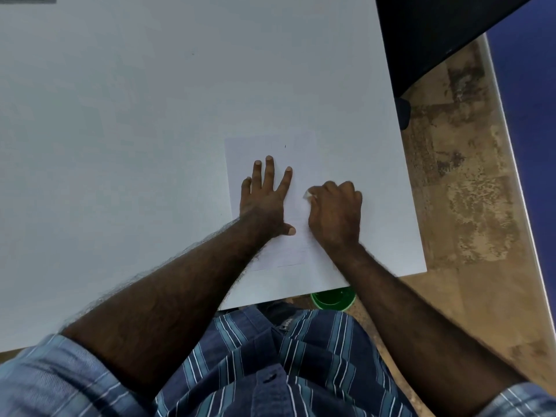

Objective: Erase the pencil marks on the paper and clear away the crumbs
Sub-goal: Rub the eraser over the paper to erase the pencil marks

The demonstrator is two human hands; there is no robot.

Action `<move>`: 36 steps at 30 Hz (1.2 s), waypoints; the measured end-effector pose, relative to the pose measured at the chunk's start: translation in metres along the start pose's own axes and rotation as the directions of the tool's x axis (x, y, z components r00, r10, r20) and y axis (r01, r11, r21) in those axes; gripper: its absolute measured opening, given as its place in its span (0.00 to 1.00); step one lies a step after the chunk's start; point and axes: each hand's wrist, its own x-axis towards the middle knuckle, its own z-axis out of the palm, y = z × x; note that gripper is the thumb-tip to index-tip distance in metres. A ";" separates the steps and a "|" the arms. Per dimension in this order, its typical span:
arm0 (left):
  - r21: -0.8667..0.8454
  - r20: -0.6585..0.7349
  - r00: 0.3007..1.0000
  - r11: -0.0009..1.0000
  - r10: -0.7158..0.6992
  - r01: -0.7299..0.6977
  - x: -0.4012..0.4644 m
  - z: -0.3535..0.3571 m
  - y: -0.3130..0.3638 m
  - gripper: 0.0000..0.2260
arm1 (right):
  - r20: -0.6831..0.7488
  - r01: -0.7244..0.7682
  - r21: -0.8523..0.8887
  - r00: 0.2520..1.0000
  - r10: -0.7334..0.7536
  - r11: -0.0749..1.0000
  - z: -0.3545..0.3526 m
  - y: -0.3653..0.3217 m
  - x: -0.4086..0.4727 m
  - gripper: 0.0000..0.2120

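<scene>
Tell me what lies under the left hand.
The left hand presses flat on the paper, which lies on the white table. Any pencil marks beneath the palm are covered.

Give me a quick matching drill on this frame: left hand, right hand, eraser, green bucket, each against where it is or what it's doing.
Things:
1. left hand
2. right hand
3. eraser
4. green bucket

States:
A. on the floor, partly hidden under the table edge
B. flat on the paper, fingers spread
C. curled in a grip over the paper
D. white tip showing at the fingertips

Pairs: 1-B, 2-C, 3-D, 4-A
</scene>
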 end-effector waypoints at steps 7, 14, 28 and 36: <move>-0.001 0.015 1.000 1.000 -0.008 0.008 0.000 -0.003 0.001 0.63 | 0.027 0.048 0.039 0.998 -0.049 0.998 0.000 -0.007 -0.020 0.06; -0.009 0.009 1.000 1.000 -0.002 0.003 0.001 0.000 0.000 0.64 | 0.009 -0.080 0.041 0.997 0.080 0.996 0.003 -0.002 -0.013 0.06; -0.021 -0.031 0.999 1.000 0.022 -0.023 0.000 0.002 -0.006 0.63 | 0.107 0.071 0.044 0.991 -0.076 0.996 0.006 -0.012 -0.017 0.09; -0.061 -0.095 0.995 0.998 0.010 -0.016 0.000 0.007 -0.010 0.64 | 0.105 0.036 0.084 0.993 -0.045 0.996 0.009 -0.025 -0.021 0.10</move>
